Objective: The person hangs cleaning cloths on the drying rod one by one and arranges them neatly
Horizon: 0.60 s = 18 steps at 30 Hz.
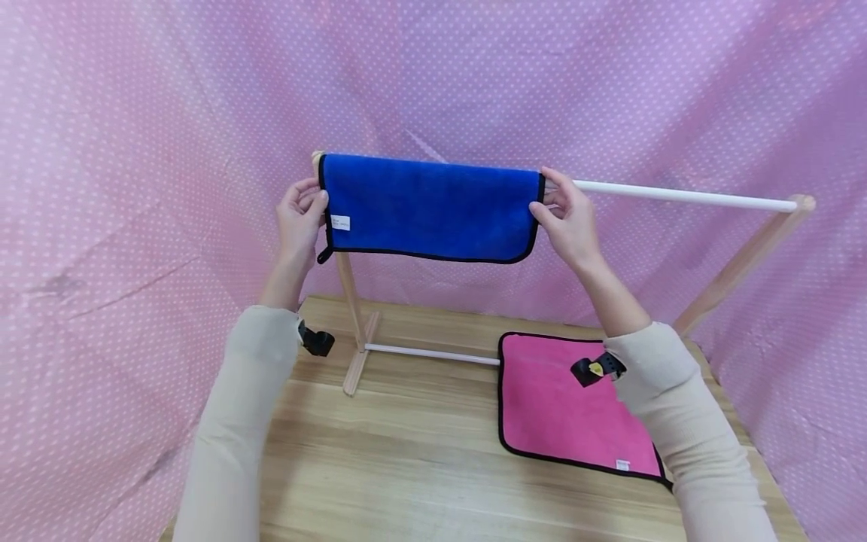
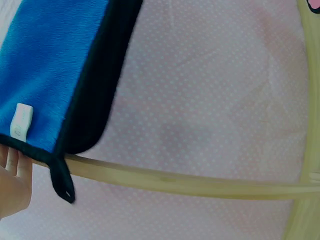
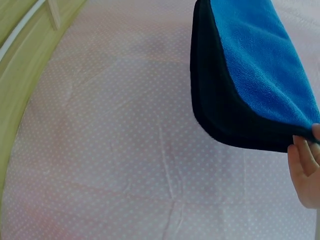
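Note:
A blue towel (image 1: 433, 211) with black edging hangs folded over the top white bar (image 1: 684, 194) of a wooden rack, at its left end. My left hand (image 1: 299, 222) pinches the towel's left edge, thumb in front, just above a small white label (image 1: 341, 223). At the opposite edge my right hand (image 1: 573, 226) pinches the black trim between thumb and fingers. A black hanging loop (image 2: 62, 182) dangles from the lower left corner in the left wrist view. The right wrist view shows the towel's dark back layer (image 3: 215, 95) behind the blue front.
A pink towel (image 1: 569, 399) with black edging lies flat on the wooden table (image 1: 393, 467), under my right forearm. The rack's left post (image 1: 350, 293) and right post (image 1: 738, 267) stand at the back. A lower white bar (image 1: 433, 354) runs near the tabletop. Pink dotted curtains (image 1: 474, 83) surround everything.

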Motion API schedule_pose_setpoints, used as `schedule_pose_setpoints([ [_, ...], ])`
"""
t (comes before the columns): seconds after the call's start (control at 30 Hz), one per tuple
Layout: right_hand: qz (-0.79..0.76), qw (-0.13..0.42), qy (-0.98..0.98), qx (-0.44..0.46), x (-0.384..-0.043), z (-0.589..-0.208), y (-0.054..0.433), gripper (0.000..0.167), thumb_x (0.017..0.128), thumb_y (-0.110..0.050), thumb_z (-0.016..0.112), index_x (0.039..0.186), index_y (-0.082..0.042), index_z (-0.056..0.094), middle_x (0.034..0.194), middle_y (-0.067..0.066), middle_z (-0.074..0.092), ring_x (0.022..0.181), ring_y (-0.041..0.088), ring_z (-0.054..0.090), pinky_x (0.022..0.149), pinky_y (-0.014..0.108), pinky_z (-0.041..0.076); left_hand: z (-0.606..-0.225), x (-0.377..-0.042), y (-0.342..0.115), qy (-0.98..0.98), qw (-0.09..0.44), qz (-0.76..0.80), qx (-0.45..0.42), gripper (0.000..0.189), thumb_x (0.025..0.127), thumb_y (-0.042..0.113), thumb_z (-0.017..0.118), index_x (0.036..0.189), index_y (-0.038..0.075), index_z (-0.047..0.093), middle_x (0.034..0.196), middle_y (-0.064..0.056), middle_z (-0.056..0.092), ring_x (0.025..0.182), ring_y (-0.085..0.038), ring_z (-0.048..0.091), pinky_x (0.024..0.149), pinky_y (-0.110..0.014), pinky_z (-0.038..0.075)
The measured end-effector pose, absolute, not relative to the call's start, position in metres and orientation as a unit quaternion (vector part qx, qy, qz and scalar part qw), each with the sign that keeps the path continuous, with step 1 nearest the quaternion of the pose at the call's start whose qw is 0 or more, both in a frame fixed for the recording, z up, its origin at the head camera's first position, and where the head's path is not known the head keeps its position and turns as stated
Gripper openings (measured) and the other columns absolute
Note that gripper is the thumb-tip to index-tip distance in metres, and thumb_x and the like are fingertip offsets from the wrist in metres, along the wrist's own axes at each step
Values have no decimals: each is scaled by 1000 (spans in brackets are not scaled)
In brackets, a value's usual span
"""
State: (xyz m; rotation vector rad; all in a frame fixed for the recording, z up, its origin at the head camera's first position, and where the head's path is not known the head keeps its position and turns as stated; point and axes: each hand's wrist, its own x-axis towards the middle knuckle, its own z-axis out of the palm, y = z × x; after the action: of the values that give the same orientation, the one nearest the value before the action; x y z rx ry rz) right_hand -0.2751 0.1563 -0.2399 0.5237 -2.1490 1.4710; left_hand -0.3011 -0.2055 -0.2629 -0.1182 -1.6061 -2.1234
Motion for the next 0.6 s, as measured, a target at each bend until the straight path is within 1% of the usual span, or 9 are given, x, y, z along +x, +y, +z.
schedule_pose_setpoints([
  [0.07, 531, 236, -790, 197, -274, -244, 159, 53, 86, 0, 56, 137, -4, 40, 79, -8, 60, 69, -6, 58, 71, 11, 46, -271, -300, -207, -590, 233, -772, -47, 18, 88, -2, 55, 99, 12, 58, 77, 6, 66, 71, -7, 60, 63, -18, 50],
  [0.13, 527, 230, -793, 200, -268, -245, 158, 56, 87, 0, 55, 139, -5, 36, 84, 3, 63, 72, -6, 58, 73, 12, 46, -280, -299, -210, -590, 230, -772, -54, 21, 87, -4, 54, 99, 13, 57, 78, 7, 66, 72, -7, 60, 66, -17, 51],
  [0.2, 524, 235, -793, 205, -261, -247, 155, 56, 87, 3, 54, 139, -2, 34, 88, 13, 62, 73, -6, 58, 74, 11, 45, -288, -297, -213, -588, 224, -775, -59, 25, 86, -7, 53, 99, 14, 58, 80, 7, 66, 75, -7, 61, 67, -17, 51],
  [0.27, 526, 240, -789, 208, -260, -252, 155, 56, 87, 4, 53, 139, -2, 34, 89, 19, 61, 73, -6, 58, 75, 10, 45, -295, -296, -215, -592, 219, -773, -58, 28, 85, -10, 53, 98, 14, 58, 80, 7, 66, 76, -6, 61, 68, -16, 51],
  [0.3, 526, 245, -787, 210, -260, -254, 155, 57, 86, 6, 52, 139, -1, 34, 89, 21, 60, 73, -6, 58, 75, 10, 46, -298, -296, -216, -593, 217, -773, -57, 30, 85, -11, 53, 98, 15, 58, 81, 7, 66, 77, -6, 61, 68, -16, 51],
  [0.43, 528, 263, -778, 218, -270, -269, 158, 58, 86, 6, 53, 140, -6, 35, 86, 20, 60, 72, -7, 58, 74, 10, 46, -307, -296, -218, -603, 223, -764, -53, 33, 82, -15, 54, 96, 15, 59, 78, 9, 65, 78, -4, 60, 68, -14, 50],
  [0.6, 530, 274, -770, 226, -271, -275, 157, 59, 85, 8, 53, 140, -6, 36, 86, 25, 59, 71, -7, 58, 72, 10, 46, -311, -297, -220, -610, 244, -752, -61, 31, 82, -15, 53, 100, 9, 59, 77, 11, 65, 77, -3, 60, 71, -13, 48],
])
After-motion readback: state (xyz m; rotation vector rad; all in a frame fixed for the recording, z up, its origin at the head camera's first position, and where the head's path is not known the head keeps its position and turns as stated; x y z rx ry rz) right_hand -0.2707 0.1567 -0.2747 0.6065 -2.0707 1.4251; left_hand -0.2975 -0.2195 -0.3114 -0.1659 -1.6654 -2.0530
